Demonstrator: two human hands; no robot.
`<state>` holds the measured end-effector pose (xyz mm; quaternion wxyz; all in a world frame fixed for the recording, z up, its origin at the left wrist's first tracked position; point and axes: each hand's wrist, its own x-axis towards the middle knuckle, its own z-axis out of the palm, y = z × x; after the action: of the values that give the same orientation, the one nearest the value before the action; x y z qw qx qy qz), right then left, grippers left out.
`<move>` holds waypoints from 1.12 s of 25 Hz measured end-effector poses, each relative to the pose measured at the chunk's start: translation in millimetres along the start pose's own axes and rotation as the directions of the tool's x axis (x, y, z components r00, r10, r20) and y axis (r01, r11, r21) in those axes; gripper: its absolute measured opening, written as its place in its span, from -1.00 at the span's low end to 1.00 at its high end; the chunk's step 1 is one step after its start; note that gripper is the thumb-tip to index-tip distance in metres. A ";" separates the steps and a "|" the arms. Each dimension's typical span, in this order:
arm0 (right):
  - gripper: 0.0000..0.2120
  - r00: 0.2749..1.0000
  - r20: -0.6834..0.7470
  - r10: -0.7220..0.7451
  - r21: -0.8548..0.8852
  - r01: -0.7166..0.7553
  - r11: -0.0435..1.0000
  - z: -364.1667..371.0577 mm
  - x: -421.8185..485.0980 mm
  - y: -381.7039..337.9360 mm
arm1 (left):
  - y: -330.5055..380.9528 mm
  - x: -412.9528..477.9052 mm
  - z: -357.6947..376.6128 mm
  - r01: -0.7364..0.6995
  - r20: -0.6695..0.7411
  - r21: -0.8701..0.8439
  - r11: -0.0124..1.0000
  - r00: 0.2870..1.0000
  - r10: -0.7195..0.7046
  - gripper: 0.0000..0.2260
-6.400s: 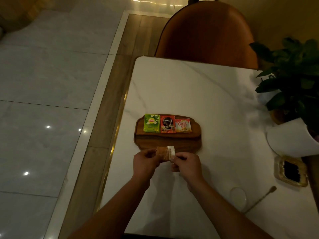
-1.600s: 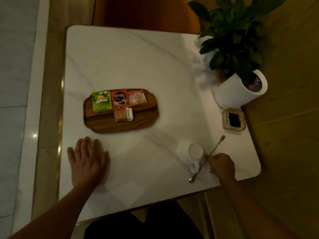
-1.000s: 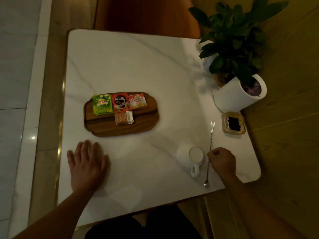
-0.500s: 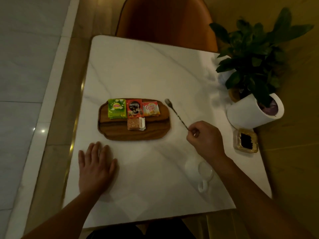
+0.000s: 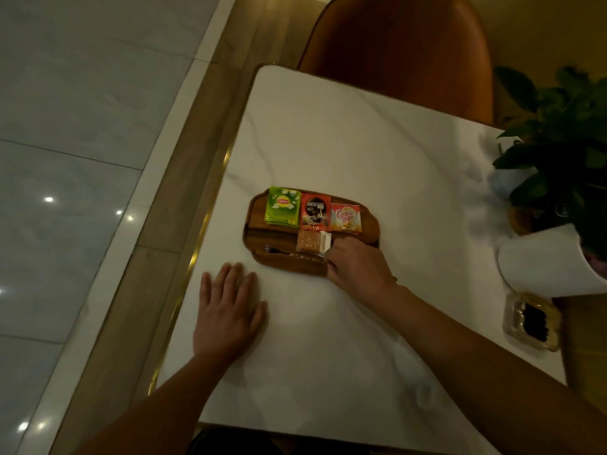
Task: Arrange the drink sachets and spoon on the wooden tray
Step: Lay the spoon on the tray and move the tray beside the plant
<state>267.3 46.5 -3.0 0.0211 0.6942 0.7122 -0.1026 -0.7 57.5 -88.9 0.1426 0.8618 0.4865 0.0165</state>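
Observation:
The oval wooden tray (image 5: 256, 231) lies on the white marble table. Along its far edge sit a green tea sachet (image 5: 283, 206), a red coffee sachet (image 5: 315, 211) and an orange creamer sachet (image 5: 345, 217). A small brown sachet (image 5: 310, 241) lies below the red one. The long thin spoon (image 5: 282, 252) lies flat along the tray's near part, its head to the left. My right hand (image 5: 356, 266) rests at the tray's right end, fingers closed around the spoon's handle end. My left hand (image 5: 228, 307) lies flat on the table, fingers spread, in front of the tray.
A potted plant in a white pot (image 5: 551, 261) stands at the table's right edge, with a small glass dish (image 5: 530, 320) just in front of it. An orange chair (image 5: 400, 50) stands behind the table. The table's left edge (image 5: 184, 284) drops to a tiled floor.
My right hand carried the spoon from above the table's right side to the tray and laid it along the near part. The left hand stayed flat; the view shifted left.

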 end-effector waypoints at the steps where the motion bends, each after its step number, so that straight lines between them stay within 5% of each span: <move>1: -0.78 1.000 -0.007 -0.004 -0.009 0.004 1.000 3.2 4.2 -0.3 | -0.8 0.0 1.3 0.000 0.000 -0.001 1.000 1.000 0.000 -0.41; 9: -0.96 0.998 -0.058 -0.023 -0.046 0.020 0.999 20.5 5.6 -15.2 | -0.7 -0.2 4.5 0.003 -0.004 -0.018 1.000 1.000 -0.003 -0.41; 18: -0.90 0.983 -0.179 0.050 0.054 -0.040 0.998 24.9 -9.4 -12.2 | -0.4 0.7 4.7 0.009 -0.008 -0.013 1.000 1.000 -0.009 -0.41; 21: -0.91 0.921 -0.244 0.303 0.277 -0.233 0.932 19.9 -30.9 1.9 | -1.0 0.3 5.7 0.001 -0.019 -0.008 1.000 1.000 -0.001 -0.41; 24: -0.90 0.717 -0.178 0.674 0.526 -0.509 0.681 21.1 -50.3 30.5 | -1.0 0.8 6.2 0.002 -0.026 -0.013 1.000 1.000 -0.002 -0.41; 28: -0.75 0.650 0.044 0.758 0.493 -0.674 0.550 29.6 -61.4 53.9 | -1.2 0.4 6.5 0.001 -0.035 -0.009 1.000 0.999 -0.001 -0.42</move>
<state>319.6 -18.2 -27.6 -0.1689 0.9133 0.3172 -0.1919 -0.5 56.9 -95.6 0.1379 0.8604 0.4894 0.0337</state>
